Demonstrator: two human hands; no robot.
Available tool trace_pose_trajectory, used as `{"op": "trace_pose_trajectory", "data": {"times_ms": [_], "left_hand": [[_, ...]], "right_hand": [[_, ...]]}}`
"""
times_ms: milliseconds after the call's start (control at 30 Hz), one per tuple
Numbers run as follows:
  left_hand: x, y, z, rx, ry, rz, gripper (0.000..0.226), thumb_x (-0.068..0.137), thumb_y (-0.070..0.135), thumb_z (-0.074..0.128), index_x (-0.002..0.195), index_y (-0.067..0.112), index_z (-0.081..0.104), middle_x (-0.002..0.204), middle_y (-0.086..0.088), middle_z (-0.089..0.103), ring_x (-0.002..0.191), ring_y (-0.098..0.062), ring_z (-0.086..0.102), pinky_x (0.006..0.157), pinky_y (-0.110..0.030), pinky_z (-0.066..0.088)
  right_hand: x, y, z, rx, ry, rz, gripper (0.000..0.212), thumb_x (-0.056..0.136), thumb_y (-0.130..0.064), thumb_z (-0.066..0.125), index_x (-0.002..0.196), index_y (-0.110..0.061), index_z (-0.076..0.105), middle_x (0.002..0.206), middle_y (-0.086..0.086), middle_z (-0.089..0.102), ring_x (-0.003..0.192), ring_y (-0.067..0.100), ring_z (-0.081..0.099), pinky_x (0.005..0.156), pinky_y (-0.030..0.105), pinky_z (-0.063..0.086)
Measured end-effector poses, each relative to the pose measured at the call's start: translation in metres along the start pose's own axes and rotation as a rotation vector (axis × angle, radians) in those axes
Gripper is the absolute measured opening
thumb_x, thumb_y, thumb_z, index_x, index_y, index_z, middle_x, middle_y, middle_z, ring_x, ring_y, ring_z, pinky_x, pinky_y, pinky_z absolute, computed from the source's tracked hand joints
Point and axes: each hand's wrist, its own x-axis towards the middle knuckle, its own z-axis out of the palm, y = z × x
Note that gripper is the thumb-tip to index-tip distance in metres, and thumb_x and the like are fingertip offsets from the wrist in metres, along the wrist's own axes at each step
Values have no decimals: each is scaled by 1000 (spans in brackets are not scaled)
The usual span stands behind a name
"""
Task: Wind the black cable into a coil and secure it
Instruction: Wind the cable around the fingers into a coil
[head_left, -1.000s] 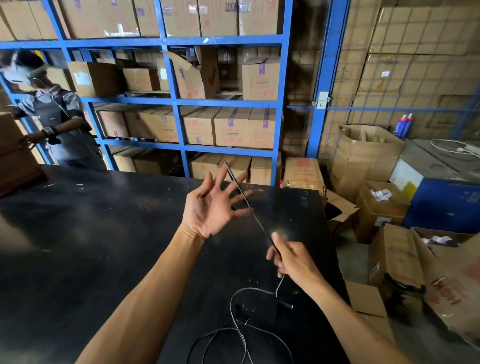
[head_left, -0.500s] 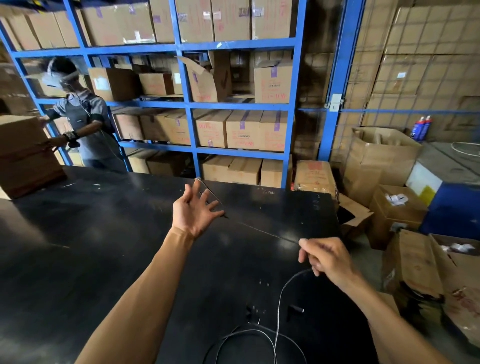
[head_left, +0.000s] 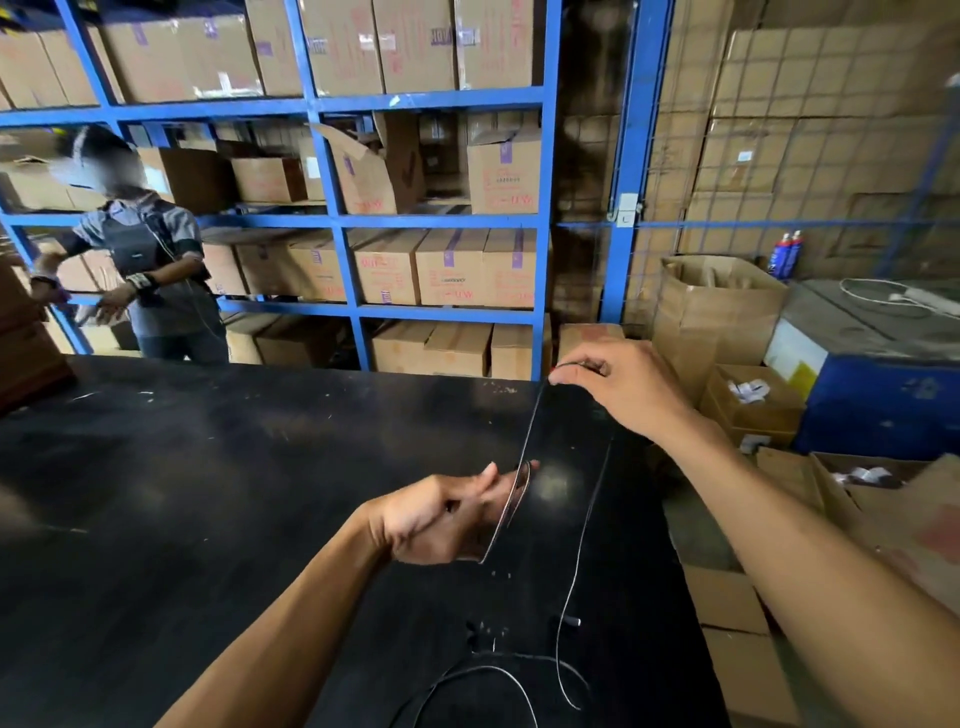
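A thin black cable (head_left: 584, 525) runs from loose loops on the black table (head_left: 208, 493) near its front edge up to my hands. My left hand (head_left: 447, 519) hovers over the table's middle, fingers curled, with turns of the cable wrapped around them. My right hand (head_left: 618, 384) is raised farther back and to the right, pinching the cable between thumb and fingers. One taut strand joins the two hands; another hangs from the right hand down to the loops. A small plug (head_left: 571, 621) lies on the table below.
Blue metal shelving (head_left: 337, 223) stacked with cardboard boxes stands behind the table. A person (head_left: 150, 270) stands at the far left by the shelves. Open cardboard boxes (head_left: 748, 405) and a blue crate (head_left: 878, 405) crowd the floor to the right of the table's edge.
My left hand dropped lower, turned over and closed on the cable turns. My right hand rose up and back, drawing the cable over the left hand.
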Motion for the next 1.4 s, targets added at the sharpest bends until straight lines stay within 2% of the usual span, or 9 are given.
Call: {"op": "trace_pose_trajectory", "data": {"times_ms": [167, 367, 467, 600, 733, 800, 900, 1067, 1400], "left_hand": [[-13, 21, 28, -122, -181, 243, 55, 100, 53, 20, 154, 41, 27, 164, 1, 29, 149, -32, 26, 115, -54, 27], [-18, 59, 31, -260, -196, 524, 56, 101, 49, 31, 156, 36, 27, 167, -13, 10, 150, -46, 1, 116, -69, -4], [-21, 83, 9, -290, -14, 653, 53, 101, 51, 30, 150, 36, 39, 163, -15, 26, 147, -46, 18, 114, -72, 7], [-27, 102, -33, -400, 301, 804, 45, 101, 54, 29, 123, 36, 65, 141, -12, 52, 127, -43, 45, 113, -71, 14], [-35, 92, -64, -417, 489, 728, 43, 102, 52, 30, 127, 37, 61, 162, -8, 30, 151, -37, 11, 116, -61, 1], [-37, 79, -71, -401, 484, 668, 42, 102, 51, 30, 126, 37, 62, 162, -6, 29, 146, -33, 27, 117, -58, 2], [-31, 55, -76, -266, 401, 542, 44, 103, 50, 30, 125, 33, 63, 132, 0, 63, 112, -24, 67, 113, -57, 28], [-7, 21, -59, -17, 247, 204, 47, 101, 51, 35, 145, 39, 49, 158, 10, 39, 148, -19, 26, 121, -57, 5], [-7, 29, 9, -9, -141, 96, 51, 101, 52, 29, 150, 41, 39, 159, 6, 38, 145, -26, 36, 111, -46, 36]], "right_hand": [[-17, 9, 32, 146, -61, 215, 30, 96, -53, 56, 114, -36, 74, 104, -10, 72, 94, 13, 66, 87, 38, 56], [-68, 11, 95, 303, -283, 340, 41, 95, -62, 51, 83, -34, 77, 66, -6, 70, 65, 5, 65, 73, 37, 56], [-98, 7, 107, 410, -272, 273, 68, 85, -79, 47, 69, -20, 75, 54, 9, 59, 53, 7, 54, 62, 30, 44], [-117, 8, 106, 482, -79, 188, 56, 87, -68, 48, 56, -24, 61, 48, 3, 46, 47, 7, 46, 53, 27, 36], [-113, 13, 87, 481, 43, 70, 44, 91, -53, 55, 62, -22, 66, 57, 2, 63, 53, 13, 59, 55, 39, 47], [-106, 12, 70, 462, 88, 6, 38, 91, -48, 58, 64, -22, 68, 59, -3, 64, 56, 13, 62, 56, 37, 48], [-90, 3, 42, 491, 120, -46, 30, 92, -42, 62, 72, -21, 70, 65, 4, 66, 63, 19, 65, 59, 41, 52], [-49, -11, 16, 322, 195, -107, 16, 94, -29, 70, 87, -16, 76, 75, 0, 72, 72, 13, 67, 64, 28, 54], [5, -1, 19, 242, 192, 21, 16, 96, -39, 65, 92, -25, 71, 80, -18, 67, 82, -8, 63, 66, 5, 45]]}}
